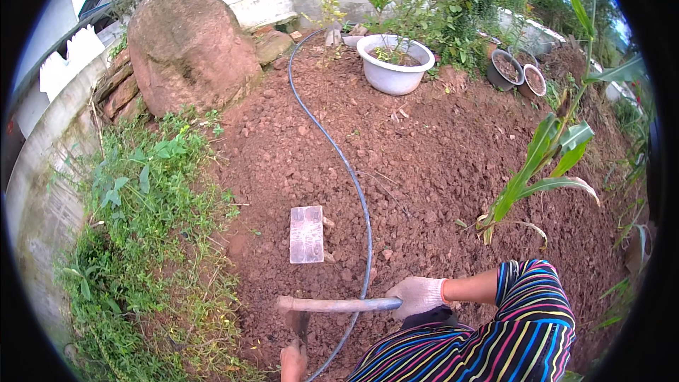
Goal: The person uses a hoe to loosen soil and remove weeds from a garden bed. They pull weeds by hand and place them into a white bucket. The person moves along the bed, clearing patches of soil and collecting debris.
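Observation:
A short-handled digging tool, its make not clear, lies crosswise low in the view, with a worn wooden handle [329, 305]. From the handle's left end a dark, soil-stained metal blade [298, 323] points down towards me. My right hand [416, 296], in a pale knit glove, grips the handle's bluish right end. At the bottom edge my left hand [293, 362], apparently bare, closes on the blade's lower end; its fingers are partly hidden. A blue-grey hose [366, 212] passes beneath the handle. Just beyond the tool, a flat pale rectangular block [306, 234] rests on reddish loosened soil [265, 170].
Green weeds [154, 254] grow along a curved concrete wall [42, 212] at left. A big boulder [191, 48] stands at the back left. Farther off are a white basin planter [395, 71] and small pots [504, 70]. A corn plant [530, 170] leans at right.

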Available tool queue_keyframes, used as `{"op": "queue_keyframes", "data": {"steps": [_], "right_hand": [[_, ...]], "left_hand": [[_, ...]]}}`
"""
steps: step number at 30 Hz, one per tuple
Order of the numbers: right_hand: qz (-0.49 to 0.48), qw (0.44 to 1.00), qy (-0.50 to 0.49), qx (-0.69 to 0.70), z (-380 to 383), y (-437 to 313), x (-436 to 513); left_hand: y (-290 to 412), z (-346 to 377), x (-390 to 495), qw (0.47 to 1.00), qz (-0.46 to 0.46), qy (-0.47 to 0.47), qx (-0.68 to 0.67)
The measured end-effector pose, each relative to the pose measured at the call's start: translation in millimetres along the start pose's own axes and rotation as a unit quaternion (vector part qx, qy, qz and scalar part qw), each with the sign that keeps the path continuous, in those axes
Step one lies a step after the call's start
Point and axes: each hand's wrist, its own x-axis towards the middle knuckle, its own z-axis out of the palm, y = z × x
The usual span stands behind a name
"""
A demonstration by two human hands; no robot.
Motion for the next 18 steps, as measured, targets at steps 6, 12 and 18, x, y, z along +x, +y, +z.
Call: {"op": "queue_keyframes", "data": {"steps": [6,12,18], "right_hand": [[0.076,0.994,0.001,0.083,2.2,1.1,-15.8],[0.07,0.994,0.025,0.076,0.9,0.1,-25.7],[0.03,0.998,0.046,0.03,-0.1,-0.2,-29.9]], "left_hand": [[0.0,-23.8,11.9,0.934,0.016,0.12,-0.336],[21.2,-35.3,27.3,0.909,0.032,0.132,-0.393],[38.2,-45.5,40.2,0.896,0.057,0.142,-0.417]]}}
